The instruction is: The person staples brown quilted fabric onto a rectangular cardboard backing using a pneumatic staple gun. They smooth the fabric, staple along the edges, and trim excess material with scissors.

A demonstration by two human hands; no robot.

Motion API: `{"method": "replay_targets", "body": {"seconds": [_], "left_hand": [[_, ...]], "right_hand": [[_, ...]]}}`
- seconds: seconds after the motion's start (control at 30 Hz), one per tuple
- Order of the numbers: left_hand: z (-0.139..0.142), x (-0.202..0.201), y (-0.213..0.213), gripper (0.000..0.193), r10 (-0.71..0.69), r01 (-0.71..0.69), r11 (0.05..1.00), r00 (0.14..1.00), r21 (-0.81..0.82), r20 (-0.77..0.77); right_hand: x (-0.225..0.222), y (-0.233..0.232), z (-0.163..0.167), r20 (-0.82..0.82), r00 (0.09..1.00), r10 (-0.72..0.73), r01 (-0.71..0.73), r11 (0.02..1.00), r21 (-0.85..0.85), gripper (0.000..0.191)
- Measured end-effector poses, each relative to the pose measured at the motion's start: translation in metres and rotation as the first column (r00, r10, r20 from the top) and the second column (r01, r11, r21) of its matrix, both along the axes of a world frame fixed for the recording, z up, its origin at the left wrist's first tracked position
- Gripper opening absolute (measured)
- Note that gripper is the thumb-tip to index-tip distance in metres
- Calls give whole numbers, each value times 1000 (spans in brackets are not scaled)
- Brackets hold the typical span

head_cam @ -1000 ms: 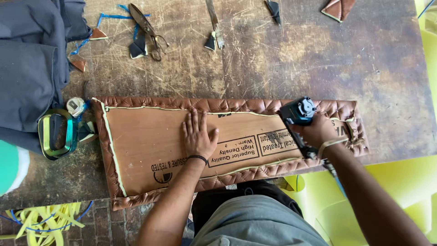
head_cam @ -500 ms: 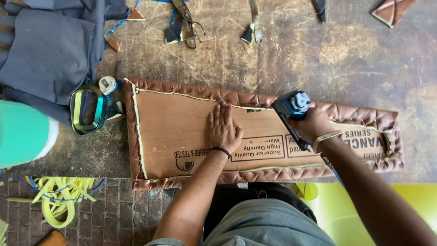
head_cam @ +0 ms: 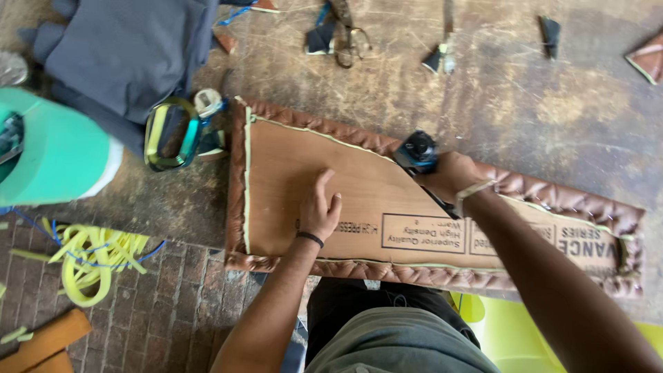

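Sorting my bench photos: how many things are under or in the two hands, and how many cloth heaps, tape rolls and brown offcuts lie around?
Padded brown panel: 1
Blue-black hand tool: 1
Grey cloth heap: 1
Tape roll: 1
Brown offcut: 1
Total: 5

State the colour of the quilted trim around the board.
Brown, a quilted trim edging the board; head view.
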State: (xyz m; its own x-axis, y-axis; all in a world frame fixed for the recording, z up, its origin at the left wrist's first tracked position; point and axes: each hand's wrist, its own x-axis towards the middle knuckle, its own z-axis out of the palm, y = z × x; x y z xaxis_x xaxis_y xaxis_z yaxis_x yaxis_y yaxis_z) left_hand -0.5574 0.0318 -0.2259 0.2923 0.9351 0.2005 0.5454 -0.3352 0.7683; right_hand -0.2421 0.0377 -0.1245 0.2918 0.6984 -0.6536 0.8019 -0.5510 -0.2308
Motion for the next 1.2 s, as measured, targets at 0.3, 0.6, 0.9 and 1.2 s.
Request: {"method": "replay_targets", "body": {"seconds": [0.3, 0.6, 0.9, 1.2], "left_hand": [[2, -55, 27, 43, 66, -57, 989, 996, -134, 65], [23, -220, 60, 43, 521, -575, 718, 818, -392, -245], [7, -187, 88, 44, 554, -446, 722, 831, -529, 55], [29, -126, 92, 36, 245, -221, 961, 960, 163, -139]], "right_hand": [[-31, -48, -29, 95, 983, 159, -178, 954, 241, 49], [-27, -40, -19, 14, 990, -137, 135, 987, 86, 53], [-60, -83, -12, 64, 996, -68, 48, 962, 271, 47], [-59, -214, 23, -61, 887, -457, 446, 814, 372, 43]]}}
